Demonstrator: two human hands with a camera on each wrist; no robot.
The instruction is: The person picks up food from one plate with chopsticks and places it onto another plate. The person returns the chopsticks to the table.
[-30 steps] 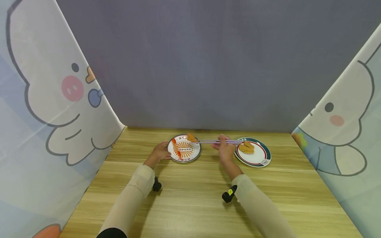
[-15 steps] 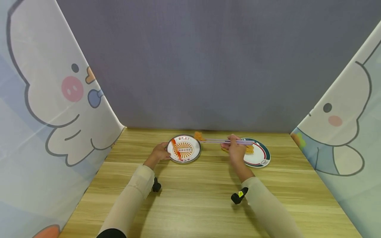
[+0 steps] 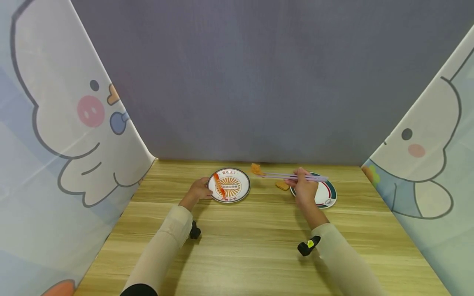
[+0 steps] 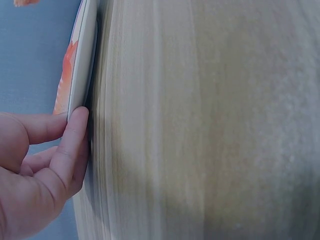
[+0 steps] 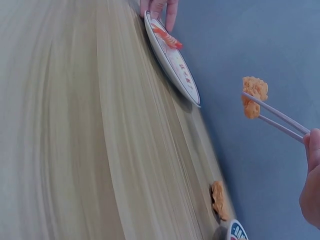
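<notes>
Clasping sunburst plate in left hand; gripping chopsticks in right hand, pinching fried piece aloft between that and green-rimmed plate. Could drop the piece by slackening or twisting the pinch!

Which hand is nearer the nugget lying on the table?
Right. The right hand, holding the chopsticks, is just to the right of the nugget; the left hand is farther off, on the other side, pinching the left plate by its rim.
</notes>
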